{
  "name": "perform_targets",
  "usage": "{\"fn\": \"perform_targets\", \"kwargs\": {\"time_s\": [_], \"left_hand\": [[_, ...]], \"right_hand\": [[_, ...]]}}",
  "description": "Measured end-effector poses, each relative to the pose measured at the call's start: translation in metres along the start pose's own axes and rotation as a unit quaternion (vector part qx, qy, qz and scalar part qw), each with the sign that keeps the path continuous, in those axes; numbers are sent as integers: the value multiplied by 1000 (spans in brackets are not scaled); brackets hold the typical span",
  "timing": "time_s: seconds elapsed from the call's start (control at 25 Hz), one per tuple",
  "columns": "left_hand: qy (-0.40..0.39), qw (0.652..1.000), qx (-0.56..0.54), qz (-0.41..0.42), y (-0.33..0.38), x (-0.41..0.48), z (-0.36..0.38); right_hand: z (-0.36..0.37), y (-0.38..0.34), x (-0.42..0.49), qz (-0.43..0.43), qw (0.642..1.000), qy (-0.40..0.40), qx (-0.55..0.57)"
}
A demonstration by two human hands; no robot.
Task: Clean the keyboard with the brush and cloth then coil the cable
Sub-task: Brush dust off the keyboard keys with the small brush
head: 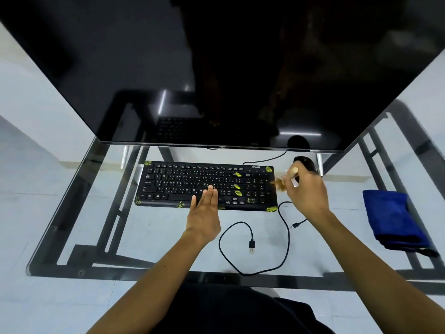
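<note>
A black keyboard (173,186) with yellow-green leaf bits scattered on it lies on the glass desk (168,237), under the monitor. My left hand (204,208) rests flat on its front edge, fingers together over the space bar area. My right hand (308,189) grips a wooden-handled brush (279,183); its brown bristles are blurred at the keyboard's right end. The keyboard's black cable (286,237) loops loosely across the desk in front and ends in a USB plug (251,247). A folded blue cloth (392,220) lies at the right.
A large dark monitor (216,68) overhangs the back of the desk. A black mouse (304,163) sits behind my right hand. A second small plug (295,225) lies near my right wrist. The desk's black metal frame shows through the glass.
</note>
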State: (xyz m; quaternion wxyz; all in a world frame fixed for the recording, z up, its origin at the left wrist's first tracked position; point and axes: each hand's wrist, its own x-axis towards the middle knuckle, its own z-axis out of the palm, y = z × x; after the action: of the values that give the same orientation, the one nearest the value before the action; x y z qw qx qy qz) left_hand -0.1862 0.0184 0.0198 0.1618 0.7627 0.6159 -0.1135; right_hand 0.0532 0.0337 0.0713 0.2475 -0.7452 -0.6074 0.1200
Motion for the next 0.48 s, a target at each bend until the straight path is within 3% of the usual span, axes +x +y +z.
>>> {"fn": "perform_targets", "kwargs": {"time_s": [0.08,0.16,0.24,0.36,0.48], "left_hand": [[0,1000,7,0,0,-1,1],[-1,1000,10,-2,1,-1,1],[-5,1000,8,-2,1,0,0],[-6,1000,2,-2,1,0,1],[-3,1000,-4,-1,1,-1,0]], "right_hand": [[-3,-6,-1,-15,996,28,79],[2,-15,-5,-9,982,-14,186],[9,-11,-7,3,986,-49,156],[4,-2,-3,-2,1000,-4,-15],[5,-13,-2,-42,995,3,93]]}}
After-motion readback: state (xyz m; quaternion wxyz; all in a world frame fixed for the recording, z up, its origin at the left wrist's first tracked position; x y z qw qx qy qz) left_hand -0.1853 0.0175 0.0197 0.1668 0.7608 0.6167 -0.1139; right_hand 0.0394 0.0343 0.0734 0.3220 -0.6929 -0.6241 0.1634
